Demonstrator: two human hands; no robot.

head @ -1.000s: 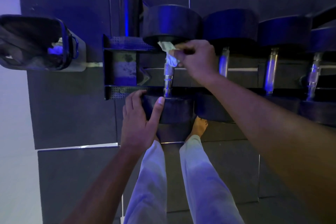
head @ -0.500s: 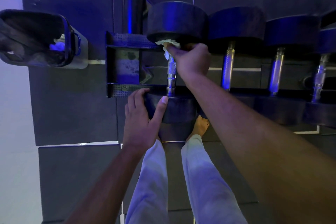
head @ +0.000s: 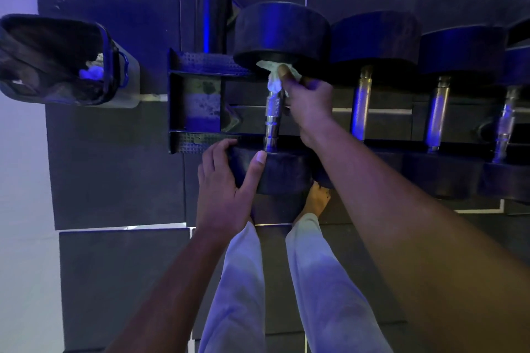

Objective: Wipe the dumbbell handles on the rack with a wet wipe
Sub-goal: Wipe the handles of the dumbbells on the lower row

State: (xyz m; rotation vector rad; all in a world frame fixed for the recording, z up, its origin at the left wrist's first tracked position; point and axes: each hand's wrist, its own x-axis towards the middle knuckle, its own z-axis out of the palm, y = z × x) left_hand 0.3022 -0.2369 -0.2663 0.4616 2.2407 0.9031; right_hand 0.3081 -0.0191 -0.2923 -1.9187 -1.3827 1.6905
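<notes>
The person stands at the rack (head: 200,139), working on the leftmost dumbbell (head: 282,30). The right hand (head: 308,103) pinches the wet wipe (head: 274,77) and has it wrapped round the far end of the handle (head: 272,120), right up against the far weight. The near part of that handle shows bare metal below the wipe. The left hand (head: 226,183) rests on the near weight (head: 282,173), thumb laid across its top and fingers (head: 213,152) curled round its left edge, apparently steadying the dumbbell so it does not roll.

By my reckoning this is the first handle in the row, mid-wipe. Three more handles show to the right, the second handle (head: 362,100), the third handle (head: 437,112) and the fourth handle (head: 506,120), and none has a hand on it. The next move seems to call for drawing the wipe toward the near weight along the grip, with enough squeeze to get into the rough metal, perhaps with a twist to reach the underside. After that the wipe would go to the neighbouring handle.

A bin (head: 57,60) with a dark liner stands to the left on the floor, with crumpled pale scraps inside.

I can read no brand, label or number anywhere; the blue light is dim, and the weights' faces show nothing legible.
</notes>
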